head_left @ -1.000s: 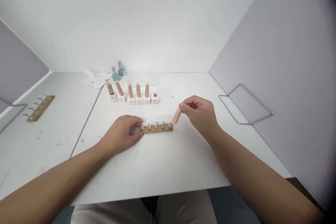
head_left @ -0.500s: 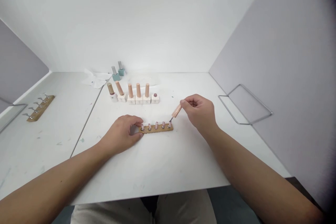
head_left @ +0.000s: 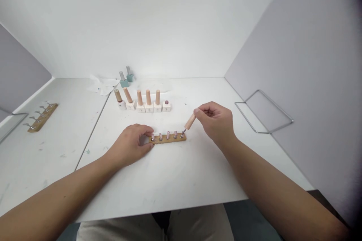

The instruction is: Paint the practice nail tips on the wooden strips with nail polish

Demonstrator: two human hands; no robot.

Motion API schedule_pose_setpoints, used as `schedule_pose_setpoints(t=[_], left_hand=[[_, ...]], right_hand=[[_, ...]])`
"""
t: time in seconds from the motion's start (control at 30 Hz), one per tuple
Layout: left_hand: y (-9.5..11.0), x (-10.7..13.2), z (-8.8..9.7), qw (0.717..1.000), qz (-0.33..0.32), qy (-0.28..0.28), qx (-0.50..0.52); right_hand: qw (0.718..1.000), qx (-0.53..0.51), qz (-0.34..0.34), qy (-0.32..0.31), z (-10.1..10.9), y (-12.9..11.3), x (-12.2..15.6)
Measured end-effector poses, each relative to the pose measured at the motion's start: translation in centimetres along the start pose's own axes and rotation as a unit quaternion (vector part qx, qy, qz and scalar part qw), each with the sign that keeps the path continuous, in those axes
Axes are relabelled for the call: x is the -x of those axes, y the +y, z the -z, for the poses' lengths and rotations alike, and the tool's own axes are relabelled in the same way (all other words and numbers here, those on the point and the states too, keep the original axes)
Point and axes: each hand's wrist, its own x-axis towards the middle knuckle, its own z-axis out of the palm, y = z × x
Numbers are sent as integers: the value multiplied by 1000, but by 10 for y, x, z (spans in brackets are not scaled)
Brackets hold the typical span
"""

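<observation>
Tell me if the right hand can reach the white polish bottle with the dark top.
Probably yes: the right hand has nothing between it and the white polish bottle, though it holds a peach brush handle.

Bright, even, diffuse light has no clear source and leaves only faint, soft shadows on the bench [head_left: 175, 180] near the right fingers [head_left: 199, 111]. The wide lens bends the edges, the top right corner falls dark, and fine detail looks slightly soft.
</observation>
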Motion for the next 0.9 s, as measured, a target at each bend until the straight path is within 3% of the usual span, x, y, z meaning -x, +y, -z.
schedule_pose_setpoints(t=[0.43,0.9], left_hand=[[0,-1,0,1000,-3,-1,-3],[1,-1,1,1000,-7,-3,-5]], right_hand=[[998,-16,-40,-55,3,3,-4],[999,35,-42,-2,2,9,-10]])
